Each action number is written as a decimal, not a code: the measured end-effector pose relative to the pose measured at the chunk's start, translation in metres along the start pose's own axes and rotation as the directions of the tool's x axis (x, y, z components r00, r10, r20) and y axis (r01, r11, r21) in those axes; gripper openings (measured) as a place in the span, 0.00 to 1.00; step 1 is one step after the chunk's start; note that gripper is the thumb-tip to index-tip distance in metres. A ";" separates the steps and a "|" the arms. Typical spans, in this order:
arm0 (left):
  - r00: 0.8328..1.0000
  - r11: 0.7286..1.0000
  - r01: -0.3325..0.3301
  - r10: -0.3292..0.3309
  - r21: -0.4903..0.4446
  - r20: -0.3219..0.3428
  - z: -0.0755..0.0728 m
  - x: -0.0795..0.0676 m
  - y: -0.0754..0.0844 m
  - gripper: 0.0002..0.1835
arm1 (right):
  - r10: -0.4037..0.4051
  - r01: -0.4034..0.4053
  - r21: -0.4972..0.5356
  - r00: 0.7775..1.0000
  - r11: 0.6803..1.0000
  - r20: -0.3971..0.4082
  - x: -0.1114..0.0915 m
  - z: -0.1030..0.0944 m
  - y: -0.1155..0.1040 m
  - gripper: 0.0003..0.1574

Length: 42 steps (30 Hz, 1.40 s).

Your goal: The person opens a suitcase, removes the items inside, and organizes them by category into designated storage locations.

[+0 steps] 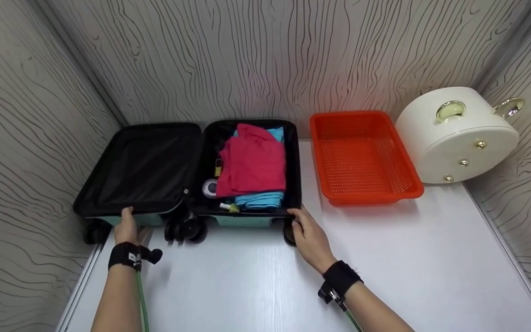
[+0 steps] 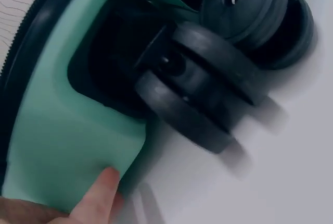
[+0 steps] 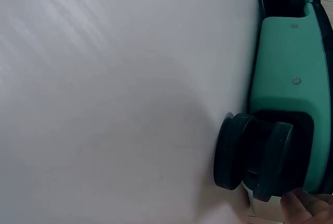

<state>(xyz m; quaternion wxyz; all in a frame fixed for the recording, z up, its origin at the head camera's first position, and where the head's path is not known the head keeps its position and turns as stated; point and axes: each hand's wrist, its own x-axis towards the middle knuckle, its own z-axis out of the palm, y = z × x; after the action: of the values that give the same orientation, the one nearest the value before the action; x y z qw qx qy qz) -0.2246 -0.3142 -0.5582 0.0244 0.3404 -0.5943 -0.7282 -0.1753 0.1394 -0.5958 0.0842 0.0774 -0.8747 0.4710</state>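
Observation:
An open suitcase [image 1: 243,221] with a mint-green shell and black lining lies on the white table, both halves spread flat. My left hand [image 1: 127,228] grips the front edge of its left half, one fingertip over the rim; the left wrist view has a finger [image 2: 101,193] against the green shell. At the front right corner, beside a black wheel [image 3: 276,156], my right hand [image 1: 311,237] holds the rim. In the right half, a folded pink garment [image 1: 256,161] lies over blue cloth [image 1: 261,199]. Beside them are a round white item [image 1: 209,188] and a small yellow-and-white item [image 1: 228,207].
Right of the suitcase stands an orange perforated plastic basket [image 1: 367,199]. A white round case [image 1: 459,133] with gold handles and knobs stands behind it to the right. Wood-grain patterned walls [image 1: 247,60] enclose the table [image 1: 247,286] at the back and sides.

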 end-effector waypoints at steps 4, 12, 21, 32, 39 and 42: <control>1.000 0.999 -0.012 0.011 0.041 0.010 -0.001 0.000 -0.003 0.50 | -0.026 0.028 -0.031 0.999 0.999 0.043 0.000 -0.003 0.002 0.24; 0.972 0.964 -0.198 0.217 0.177 -0.090 0.017 -0.009 0.002 0.44 | -0.102 0.116 -0.137 0.989 0.984 0.105 0.001 -0.026 0.009 0.31; 0.601 0.431 -0.761 0.749 0.485 0.277 0.077 -0.055 0.007 0.30 | -0.479 0.405 -0.368 0.868 0.837 -0.135 0.016 -0.068 0.022 0.24; 0.137 -0.190 -0.949 0.466 0.250 0.874 0.158 -0.101 -0.056 0.21 | -0.256 0.135 -0.516 0.951 0.846 -0.172 0.031 -0.110 0.068 0.23; 0.207 -0.135 -0.940 0.500 0.312 0.841 0.170 -0.091 -0.068 0.18 | -0.254 0.136 -0.449 0.944 0.883 -0.212 0.034 -0.103 0.076 0.17; 0.197 -0.138 -0.941 0.515 0.308 0.834 0.173 -0.087 -0.071 0.18 | -0.266 0.151 -0.428 0.938 0.891 -0.223 0.035 -0.098 0.073 0.17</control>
<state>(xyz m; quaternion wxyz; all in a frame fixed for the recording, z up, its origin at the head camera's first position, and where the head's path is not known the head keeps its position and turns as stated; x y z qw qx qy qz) -0.2222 -0.1080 -0.5693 0.1511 -0.2960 -0.9140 -0.2329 -0.2179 0.2594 -0.5942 0.2699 0.0864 -0.9189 0.2744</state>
